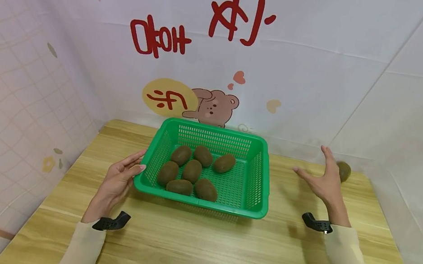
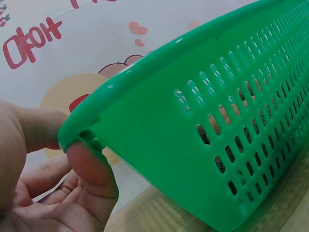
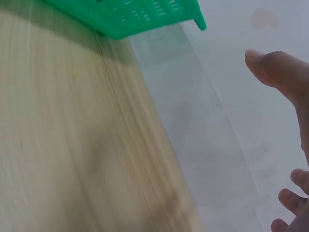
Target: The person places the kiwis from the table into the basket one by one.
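Note:
A green plastic basket (image 1: 238,211) with slotted walls holds several brown kiwis (image 1: 192,171), mostly gathered in its left half. My left hand (image 1: 118,182) grips the basket's rim at the left side. In the left wrist view, thumb and finger pinch the green rim (image 2: 116,92) near a corner. Over the right part of the table, my right hand (image 1: 326,181) is held with thumb and fingers spread and nothing between them. A single kiwi (image 1: 344,171) shows just beyond that hand, partly hidden by it.
The wooden table (image 1: 186,247) runs back to a white sheet (image 1: 307,96) printed with red characters and a cartoon bear (image 1: 216,109). More sheeting hangs along the left and right sides. Each wrist carries a black camera mount (image 1: 112,222).

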The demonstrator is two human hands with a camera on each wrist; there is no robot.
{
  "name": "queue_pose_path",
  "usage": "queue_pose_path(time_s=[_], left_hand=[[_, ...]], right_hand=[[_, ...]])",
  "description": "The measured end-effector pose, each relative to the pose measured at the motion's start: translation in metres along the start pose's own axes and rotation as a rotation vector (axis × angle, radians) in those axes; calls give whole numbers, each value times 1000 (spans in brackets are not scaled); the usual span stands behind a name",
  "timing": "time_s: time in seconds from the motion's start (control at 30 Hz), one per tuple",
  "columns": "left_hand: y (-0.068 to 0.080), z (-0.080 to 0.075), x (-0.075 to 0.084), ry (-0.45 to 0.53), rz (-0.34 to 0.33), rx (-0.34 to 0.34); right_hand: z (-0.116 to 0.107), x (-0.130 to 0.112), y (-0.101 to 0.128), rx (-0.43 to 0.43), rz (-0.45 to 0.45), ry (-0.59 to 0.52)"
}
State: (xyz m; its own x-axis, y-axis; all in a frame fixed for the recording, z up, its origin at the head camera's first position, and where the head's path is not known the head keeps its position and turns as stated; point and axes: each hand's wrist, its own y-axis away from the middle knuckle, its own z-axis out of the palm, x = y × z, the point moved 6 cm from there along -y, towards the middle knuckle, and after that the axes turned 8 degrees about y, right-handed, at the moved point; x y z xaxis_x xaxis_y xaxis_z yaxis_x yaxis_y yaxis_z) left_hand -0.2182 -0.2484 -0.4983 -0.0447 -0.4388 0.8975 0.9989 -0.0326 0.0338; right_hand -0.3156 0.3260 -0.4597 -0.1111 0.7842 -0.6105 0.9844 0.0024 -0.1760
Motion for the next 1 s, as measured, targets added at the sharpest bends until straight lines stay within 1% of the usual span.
queue_pose_path(time_s=[0.17, 0.53, 0.83, 1.0], left_hand=[[0, 0, 0, -2, -4, 9], [1, 4, 2, 21, 1, -6], [1, 3, 1, 13, -2, -8], [1, 2, 1, 14, 6, -18]], right_hand=[[-4, 12, -3, 4, 30, 9], [-9, 43, -9, 13, 101, -43], [-13, 73, -11, 49, 169, -47], [-15, 84, -14, 57, 206, -51]])
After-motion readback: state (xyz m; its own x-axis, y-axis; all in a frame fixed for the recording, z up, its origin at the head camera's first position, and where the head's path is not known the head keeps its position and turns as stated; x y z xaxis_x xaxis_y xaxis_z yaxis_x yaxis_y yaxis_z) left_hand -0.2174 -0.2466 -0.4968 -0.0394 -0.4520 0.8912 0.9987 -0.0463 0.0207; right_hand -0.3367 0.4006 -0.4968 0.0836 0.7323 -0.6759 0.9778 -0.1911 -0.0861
